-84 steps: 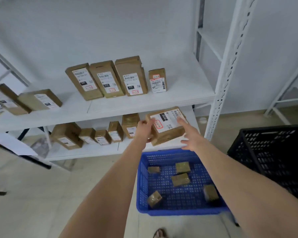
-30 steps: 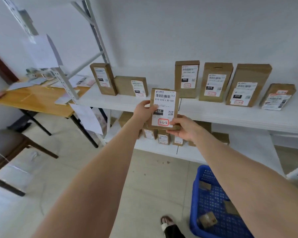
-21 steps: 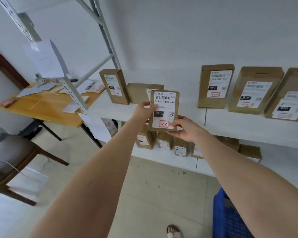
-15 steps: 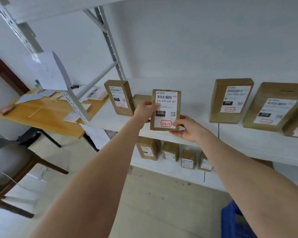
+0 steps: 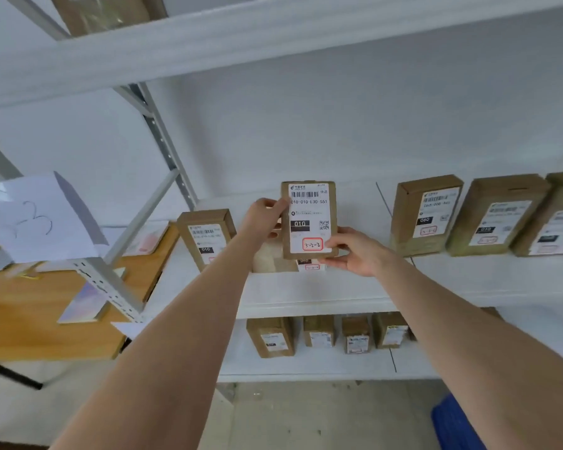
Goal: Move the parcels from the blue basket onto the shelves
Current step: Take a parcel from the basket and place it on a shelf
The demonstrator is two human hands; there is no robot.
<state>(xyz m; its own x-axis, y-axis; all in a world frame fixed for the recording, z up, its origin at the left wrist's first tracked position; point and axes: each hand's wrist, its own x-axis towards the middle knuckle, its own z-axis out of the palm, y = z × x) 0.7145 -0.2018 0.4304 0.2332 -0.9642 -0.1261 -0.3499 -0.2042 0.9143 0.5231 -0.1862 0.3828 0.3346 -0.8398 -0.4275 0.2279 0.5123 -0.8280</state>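
Middle shelf [image 5: 309, 292] bare along its front edge — low parcel [image 5: 275, 261] and upright boxes [image 5: 424, 216] block the back.

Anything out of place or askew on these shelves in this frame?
One small thing: on the middle shelf, a low parcel behind the held parcel sits lower than the upright parcels, apparently lying on its side. The held parcel and the left hand mostly hide it. Nothing looks damaged or spilled.

Soft even daylight, wide-angle edge warp
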